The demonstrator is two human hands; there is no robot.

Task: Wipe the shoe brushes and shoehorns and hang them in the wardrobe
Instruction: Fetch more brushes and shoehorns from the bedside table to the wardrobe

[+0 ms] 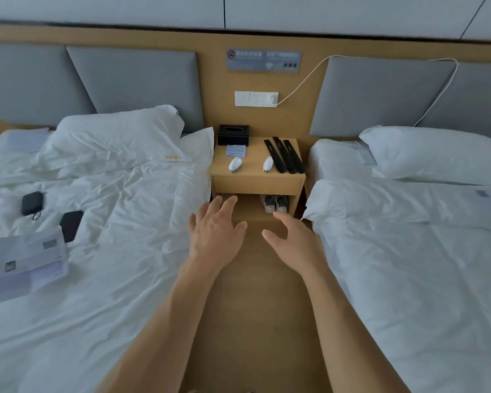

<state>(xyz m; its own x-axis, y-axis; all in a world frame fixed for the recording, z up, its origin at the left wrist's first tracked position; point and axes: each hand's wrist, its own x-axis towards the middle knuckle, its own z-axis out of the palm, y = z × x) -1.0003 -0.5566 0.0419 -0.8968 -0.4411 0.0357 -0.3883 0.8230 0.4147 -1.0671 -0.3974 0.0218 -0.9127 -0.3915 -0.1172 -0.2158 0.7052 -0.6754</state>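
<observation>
Head view: both arms reach toward the nightstand (257, 181) between the beds. The left hand (214, 226) is spread wide, the right hand (291, 239) loosely open, neither holding anything. On the nightstand top lie two white brushes (234, 164) (267, 163), three black shoehorns (284, 155) (fanned together) and a striped cloth (235, 150).

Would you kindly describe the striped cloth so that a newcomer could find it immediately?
Between the two white beds stands a light wooden nightstand. At its back left corner sits a black tissue box, and the small blue-and-white striped cloth lies flat just in front of it. It is the only fabric, patterned item there.
</observation>
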